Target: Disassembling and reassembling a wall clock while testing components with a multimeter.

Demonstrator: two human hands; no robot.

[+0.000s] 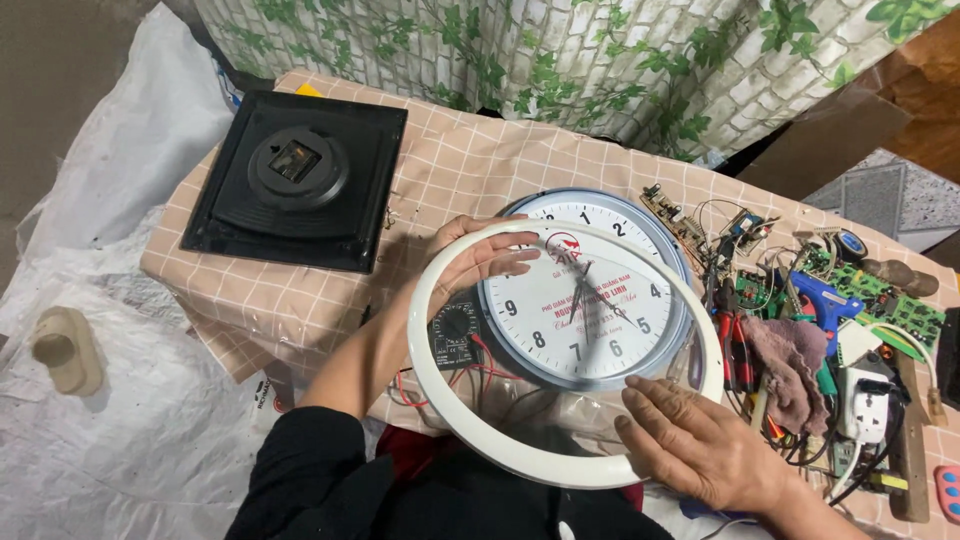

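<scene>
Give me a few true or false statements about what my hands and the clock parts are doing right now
1. Both hands hold the white ring cover. True: left hand at its upper edge, right hand at its lower edge.
2. The clock face lies on the floor. False: it rests on the checked tablecloth.
3. A black square clock back lies to the left. True.
4. The blue glue gun is in the right hand. False: it lies among the tools.

Clock cover (520,455) lies over the clock (590,300), tools (830,340) right.
</scene>
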